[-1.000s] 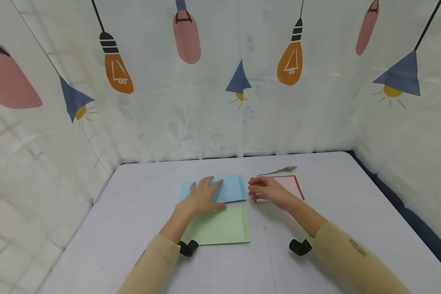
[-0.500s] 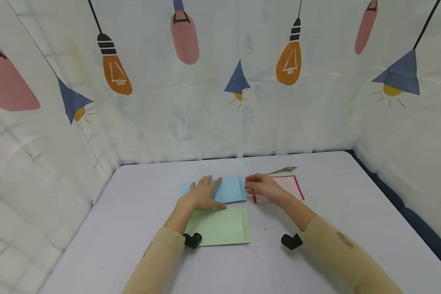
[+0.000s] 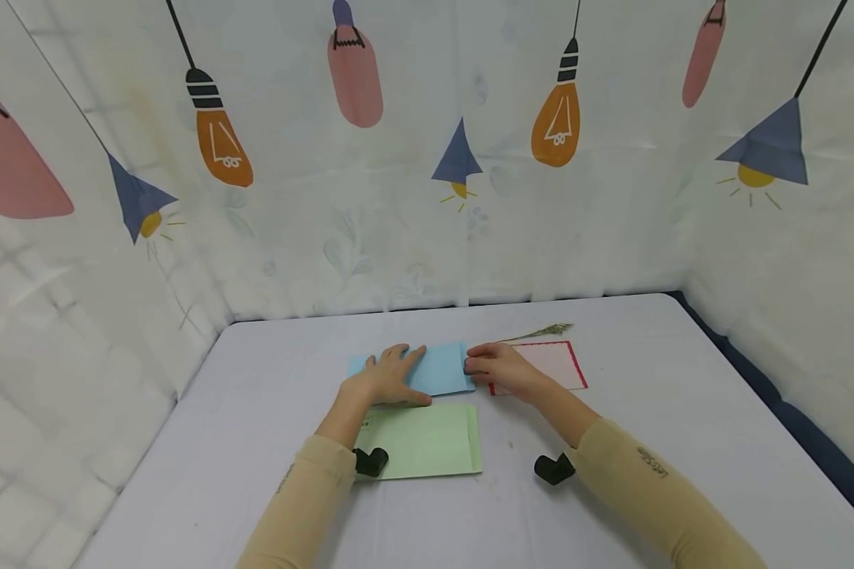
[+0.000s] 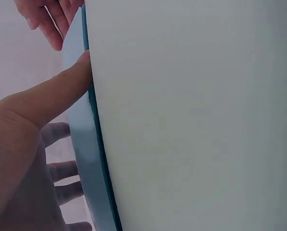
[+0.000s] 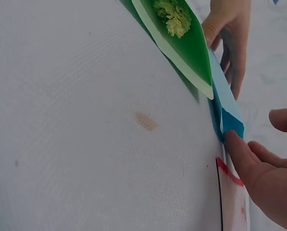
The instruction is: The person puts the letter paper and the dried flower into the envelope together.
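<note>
A light blue envelope (image 3: 441, 371) lies on the table, its right end showing a folded strip. My left hand (image 3: 383, 381) spreads over its left part, the thumb along the near edge and the other fingers on the far side. My right hand (image 3: 501, 368) reaches in from the right, its fingertips touching the right end of the blue envelope. In the right wrist view, that end gapes a little and one digit stands apart. Nearer me is a pale green envelope (image 3: 420, 442); its open mouth shows a pale yellow dried flower (image 5: 173, 18) inside.
Partly under my right hand lies a white card with a red border (image 3: 551, 363). A dried grass sprig (image 3: 551, 330) rests behind it. The white table (image 3: 256, 490) meets a printed curtain (image 3: 398, 237) at its far edge.
My right hand has moved left from over the red-bordered card to the blue envelope's right end. My left hand stays spread on the blue envelope.
</note>
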Available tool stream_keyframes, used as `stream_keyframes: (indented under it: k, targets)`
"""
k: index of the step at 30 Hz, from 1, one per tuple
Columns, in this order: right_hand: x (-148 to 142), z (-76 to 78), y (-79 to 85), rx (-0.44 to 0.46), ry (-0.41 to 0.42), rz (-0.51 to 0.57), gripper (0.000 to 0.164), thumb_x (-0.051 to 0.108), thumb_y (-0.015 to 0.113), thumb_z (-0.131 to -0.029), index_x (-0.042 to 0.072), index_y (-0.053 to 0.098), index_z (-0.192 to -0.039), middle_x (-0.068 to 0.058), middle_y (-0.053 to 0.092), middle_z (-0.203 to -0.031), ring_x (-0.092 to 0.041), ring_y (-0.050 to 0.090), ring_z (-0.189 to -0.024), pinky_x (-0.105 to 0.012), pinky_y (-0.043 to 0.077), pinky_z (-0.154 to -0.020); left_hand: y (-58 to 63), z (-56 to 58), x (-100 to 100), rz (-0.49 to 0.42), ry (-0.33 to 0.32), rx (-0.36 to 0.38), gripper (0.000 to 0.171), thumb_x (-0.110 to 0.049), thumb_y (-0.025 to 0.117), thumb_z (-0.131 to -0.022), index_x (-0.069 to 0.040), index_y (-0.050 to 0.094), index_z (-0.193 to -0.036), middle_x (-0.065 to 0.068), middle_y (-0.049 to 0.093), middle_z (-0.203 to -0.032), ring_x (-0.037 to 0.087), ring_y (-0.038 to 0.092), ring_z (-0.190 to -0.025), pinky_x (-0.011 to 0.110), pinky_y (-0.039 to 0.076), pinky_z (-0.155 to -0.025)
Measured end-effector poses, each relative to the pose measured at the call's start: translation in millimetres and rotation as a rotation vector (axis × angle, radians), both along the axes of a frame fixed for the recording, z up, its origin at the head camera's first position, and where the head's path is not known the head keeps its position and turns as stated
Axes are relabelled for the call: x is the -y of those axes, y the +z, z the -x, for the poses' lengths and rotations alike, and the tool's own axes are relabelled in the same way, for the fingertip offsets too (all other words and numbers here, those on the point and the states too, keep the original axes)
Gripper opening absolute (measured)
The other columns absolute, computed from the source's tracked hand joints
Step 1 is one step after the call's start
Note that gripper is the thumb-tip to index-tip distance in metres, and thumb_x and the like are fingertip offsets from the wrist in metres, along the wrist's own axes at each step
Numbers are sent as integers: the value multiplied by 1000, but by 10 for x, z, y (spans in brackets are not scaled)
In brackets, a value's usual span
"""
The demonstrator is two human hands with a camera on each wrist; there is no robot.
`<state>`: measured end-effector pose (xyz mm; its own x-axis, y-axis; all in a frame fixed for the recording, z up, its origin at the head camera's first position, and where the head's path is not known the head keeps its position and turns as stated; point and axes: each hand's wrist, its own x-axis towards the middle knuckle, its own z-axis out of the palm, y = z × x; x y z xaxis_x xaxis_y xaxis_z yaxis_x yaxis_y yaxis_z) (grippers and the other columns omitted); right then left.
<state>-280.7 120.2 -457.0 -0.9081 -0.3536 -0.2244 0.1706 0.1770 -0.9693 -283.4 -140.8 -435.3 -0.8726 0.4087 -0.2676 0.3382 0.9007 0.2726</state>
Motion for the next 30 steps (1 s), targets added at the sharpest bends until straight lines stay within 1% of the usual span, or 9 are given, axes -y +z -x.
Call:
stream_keyframes:
  k: [3, 5, 10, 13, 19, 23, 26, 30]
  targets:
    - [19, 16, -28, 13, -7, 17, 47, 15, 63, -104, -10, 50, -142, -21, 61, -134, -31, 63, -122, -42, 48, -104, -8, 7, 1, 8, -2, -4, 105, -62, 76, -85, -18, 25, -165, 20, 23, -164, 40, 22, -151, 69, 18, -114]
    - [33, 34, -51, 20, -10, 32, 48, 14, 62, -104, -10, 49, -143, -21, 60, -135, -30, 62, -123, -41, 49, -103, -11, 9, -2, 14, -1, -5, 105, -62, 76, -85, -18, 25, -165, 19, 23, -164, 39, 22, -151, 69, 19, -115]
    - [91, 83, -72, 28, -14, 46, 49, 12, 59, -104, -11, 46, -145, -25, 55, -141, -33, 59, -127, -41, 49, -104, -1, 7, -3, 11, 5, -4, 104, -60, 77, -85, -19, 25, -165, 19, 23, -164, 40, 22, -151, 69, 19, -115]
    - [135, 113, -89, 33, -24, 45, 47, 10, 57, -105, -12, 45, -145, -27, 54, -141, -34, 59, -126, -41, 49, -103, 0, 7, 3, 9, 6, -5, 103, -60, 77, -85, -19, 26, -165, 19, 23, -164, 41, 22, -151, 69, 18, -115]
    - [212, 146, -149, 56, -58, 48, 42, 4, 52, -105, -14, 47, -143, -28, 56, -135, -32, 61, -117, -40, 52, -98, -20, 11, 18, 21, -6, 1, 104, -62, 76, -85, -19, 25, -165, 18, 23, -165, 41, 22, -150, 69, 19, -114]
    - [241, 149, -152, 31, -72, 6, 39, 2, 51, -105, -14, 50, -140, -26, 59, -131, -29, 63, -110, -38, 55, -94, -23, 18, 25, 24, -4, -5, 105, -63, 77, -84, -19, 26, -165, 18, 25, -164, 41, 23, -150, 68, 21, -114]
    - [249, 155, -149, 10, -80, -24, 35, -1, 52, -104, -12, 53, -138, -24, 61, -127, -25, 64, -103, -35, 57, -88, -25, 31, 36, 19, -6, -9, 106, -62, 77, -84, -19, 25, -165, 18, 25, -164, 41, 24, -150, 68, 20, -114]
    - [239, 146, -126, 13, -90, -35, 35, -4, 55, -102, -5, 54, -137, -21, 63, -120, -23, 67, -96, -33, 58, -83, -43, 61, 74, 3, -14, -4, 107, -58, 80, -83, -19, 24, -166, 17, 25, -165, 41, 24, -150, 68, 18, -115]
